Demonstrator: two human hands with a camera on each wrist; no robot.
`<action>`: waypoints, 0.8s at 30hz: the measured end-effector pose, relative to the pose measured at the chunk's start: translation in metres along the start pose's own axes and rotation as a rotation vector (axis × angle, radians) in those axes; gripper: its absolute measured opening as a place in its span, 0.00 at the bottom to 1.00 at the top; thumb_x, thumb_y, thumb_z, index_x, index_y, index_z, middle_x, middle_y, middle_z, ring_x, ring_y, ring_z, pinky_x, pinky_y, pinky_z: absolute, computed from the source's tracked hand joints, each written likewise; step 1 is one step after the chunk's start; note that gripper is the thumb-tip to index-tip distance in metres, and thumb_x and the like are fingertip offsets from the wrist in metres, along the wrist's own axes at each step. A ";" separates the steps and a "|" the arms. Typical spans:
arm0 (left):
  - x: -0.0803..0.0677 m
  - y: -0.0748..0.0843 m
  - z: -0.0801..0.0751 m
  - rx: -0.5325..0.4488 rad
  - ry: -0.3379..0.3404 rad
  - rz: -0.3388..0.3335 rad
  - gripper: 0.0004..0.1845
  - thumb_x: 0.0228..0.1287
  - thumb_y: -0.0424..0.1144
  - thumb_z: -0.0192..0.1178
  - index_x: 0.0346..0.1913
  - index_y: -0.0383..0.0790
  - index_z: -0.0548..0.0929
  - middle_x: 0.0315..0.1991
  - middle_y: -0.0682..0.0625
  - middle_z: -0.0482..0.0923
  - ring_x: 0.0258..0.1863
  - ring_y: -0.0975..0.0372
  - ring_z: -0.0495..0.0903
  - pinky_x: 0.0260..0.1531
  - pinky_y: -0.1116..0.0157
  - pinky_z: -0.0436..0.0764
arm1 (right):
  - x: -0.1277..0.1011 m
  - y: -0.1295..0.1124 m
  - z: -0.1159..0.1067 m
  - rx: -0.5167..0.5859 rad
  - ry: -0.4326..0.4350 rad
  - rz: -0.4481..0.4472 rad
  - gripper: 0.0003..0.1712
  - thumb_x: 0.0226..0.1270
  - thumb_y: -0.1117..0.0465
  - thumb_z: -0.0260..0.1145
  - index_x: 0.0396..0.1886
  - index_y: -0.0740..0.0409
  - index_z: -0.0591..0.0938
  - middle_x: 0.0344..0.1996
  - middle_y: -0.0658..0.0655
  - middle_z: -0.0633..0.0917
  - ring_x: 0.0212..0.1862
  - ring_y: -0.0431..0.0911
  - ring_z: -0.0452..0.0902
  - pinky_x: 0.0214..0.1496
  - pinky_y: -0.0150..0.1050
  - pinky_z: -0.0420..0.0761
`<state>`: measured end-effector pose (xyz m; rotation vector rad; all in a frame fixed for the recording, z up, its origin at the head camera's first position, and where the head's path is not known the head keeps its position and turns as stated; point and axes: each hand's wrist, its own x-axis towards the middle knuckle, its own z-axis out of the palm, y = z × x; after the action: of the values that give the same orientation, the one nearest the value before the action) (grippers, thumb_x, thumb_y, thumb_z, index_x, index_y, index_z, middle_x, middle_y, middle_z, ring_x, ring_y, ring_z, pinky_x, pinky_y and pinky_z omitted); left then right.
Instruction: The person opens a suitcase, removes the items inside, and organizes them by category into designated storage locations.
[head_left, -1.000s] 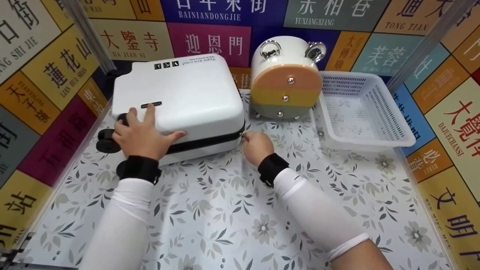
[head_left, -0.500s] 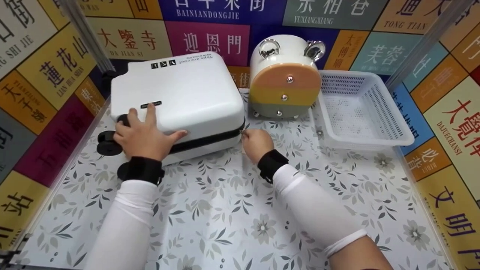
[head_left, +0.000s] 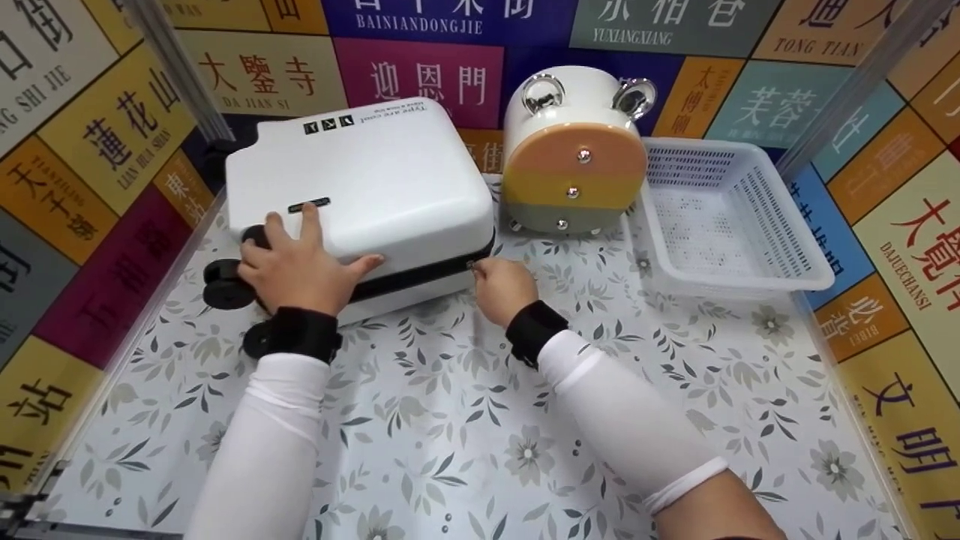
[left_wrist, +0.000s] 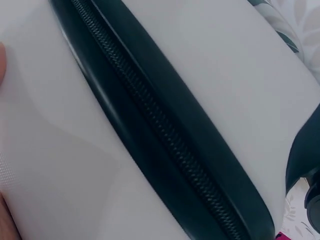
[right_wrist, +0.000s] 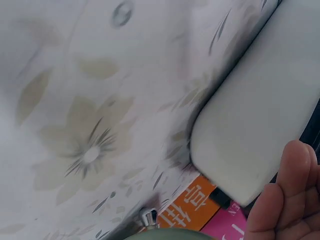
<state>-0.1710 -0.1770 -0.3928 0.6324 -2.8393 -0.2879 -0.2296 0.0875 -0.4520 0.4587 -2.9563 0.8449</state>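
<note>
While case [head_left: 360, 180] lies shut | left hand [head_left: 300, 270] flat on lid | right hand [head_left: 501, 289] pinching zip pull [head_left: 471, 265] at corner | unzipping barely begun

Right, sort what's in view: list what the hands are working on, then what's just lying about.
In hand:
white suitcase, pressed by the left hand
zipper pull, pinched by the right hand

Lying about:
round white case
white plastic basket
</note>
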 end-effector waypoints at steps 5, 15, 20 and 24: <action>-0.001 0.005 0.001 0.023 -0.013 0.015 0.70 0.42 0.91 0.56 0.86 0.59 0.49 0.80 0.32 0.53 0.66 0.25 0.64 0.62 0.30 0.69 | 0.001 -0.004 0.005 0.010 0.005 0.009 0.15 0.81 0.59 0.59 0.52 0.60 0.90 0.47 0.60 0.93 0.50 0.58 0.90 0.57 0.52 0.86; -0.004 0.002 -0.002 0.042 0.015 0.072 0.65 0.50 0.85 0.60 0.85 0.55 0.53 0.76 0.30 0.56 0.61 0.25 0.68 0.59 0.31 0.72 | 0.006 -0.003 0.005 0.045 0.015 0.027 0.16 0.81 0.59 0.58 0.53 0.58 0.90 0.46 0.60 0.93 0.49 0.58 0.90 0.57 0.53 0.86; -0.014 0.009 0.004 0.042 0.055 0.056 0.64 0.53 0.84 0.59 0.85 0.51 0.53 0.77 0.30 0.57 0.61 0.25 0.69 0.62 0.32 0.71 | 0.011 0.002 0.005 0.028 0.032 0.038 0.17 0.81 0.59 0.57 0.53 0.58 0.90 0.47 0.61 0.93 0.50 0.59 0.90 0.55 0.55 0.86; -0.023 0.017 0.008 0.036 0.087 0.056 0.62 0.57 0.81 0.59 0.85 0.47 0.55 0.77 0.28 0.58 0.62 0.25 0.68 0.63 0.33 0.71 | 0.011 0.001 0.007 0.006 0.033 0.034 0.17 0.81 0.58 0.57 0.52 0.58 0.90 0.44 0.61 0.93 0.47 0.60 0.90 0.52 0.56 0.86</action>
<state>-0.1595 -0.1509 -0.3998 0.5573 -2.7790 -0.1960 -0.2402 0.0816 -0.4567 0.3916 -2.9401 0.8566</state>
